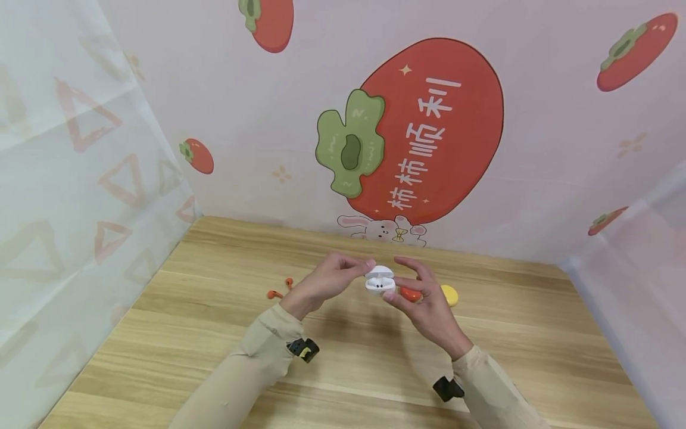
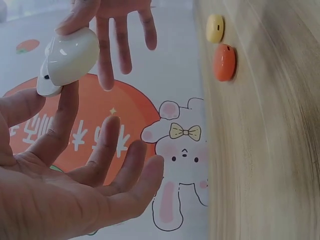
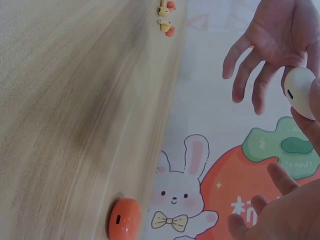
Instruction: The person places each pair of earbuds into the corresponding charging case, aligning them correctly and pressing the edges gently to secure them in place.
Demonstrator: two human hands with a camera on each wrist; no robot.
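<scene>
A white earbud charging case (image 1: 380, 286) is held above the table between both hands, its lid raised. Two small dark spots show inside it in the head view. My left hand (image 1: 328, 280) pinches the lid between thumb and index finger, the other fingers spread loosely. With thumb and fingertips, my right hand (image 1: 427, 305) grips the case body; its remaining fingers are extended, as the left wrist view shows. Behind the right hand, an orange-red case (image 1: 411, 294) rests on the table, partly hidden in the head view, with a yellow case (image 1: 450, 295) beyond it.
Orange earbuds (image 1: 274, 294) lie on the wooden table (image 1: 225, 328) left of the left hand. Yellow earbuds (image 3: 164, 24) are beside them in the right wrist view. A printed cloth backdrop (image 1: 268, 119) rises behind the table and at both sides.
</scene>
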